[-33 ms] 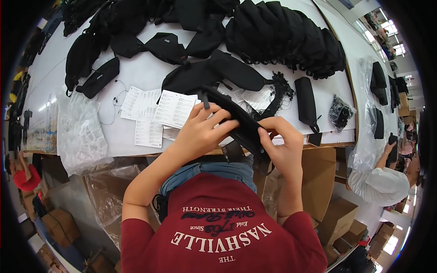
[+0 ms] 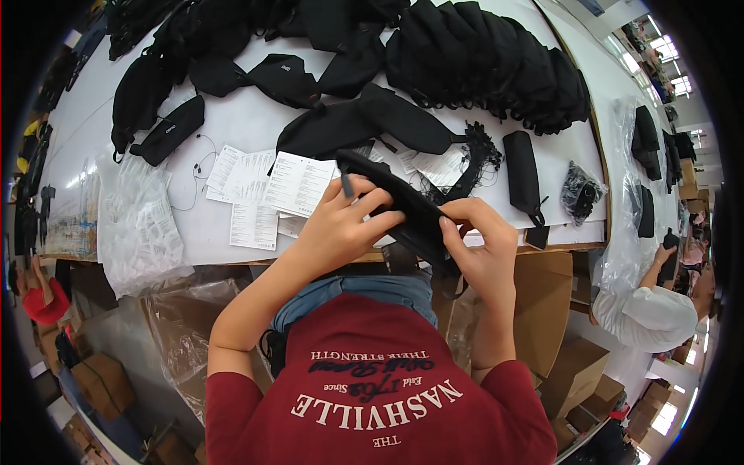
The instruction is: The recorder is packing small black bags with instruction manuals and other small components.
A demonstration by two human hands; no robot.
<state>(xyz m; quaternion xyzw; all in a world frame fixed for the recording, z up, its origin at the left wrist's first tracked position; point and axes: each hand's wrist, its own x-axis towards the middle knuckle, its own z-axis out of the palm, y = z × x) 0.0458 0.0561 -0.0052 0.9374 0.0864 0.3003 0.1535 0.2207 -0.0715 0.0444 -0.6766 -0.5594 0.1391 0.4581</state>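
Note:
A black fabric waist bag is held at the table's near edge, slanting down from left to right. My left hand is closed on its left part, fingers curled over the near side, and a grey tab sticks up by the index finger. At its right end my right hand pinches the fabric between thumb and fingers. A dark strap hangs below it. Left of my left hand lie printed white cards. Just beyond, black bags rest flat on the table.
Black bags are piled in a row at the far right. A bundle of black cords, a rolled black pouch and a clear bag of small black parts lie rightward. Plastic bags drape the left edge; cardboard boxes stand below.
The held bag's left part has tipped slightly, showing more of its side. The grey tab has shifted a little down and left. My hands have barely moved.

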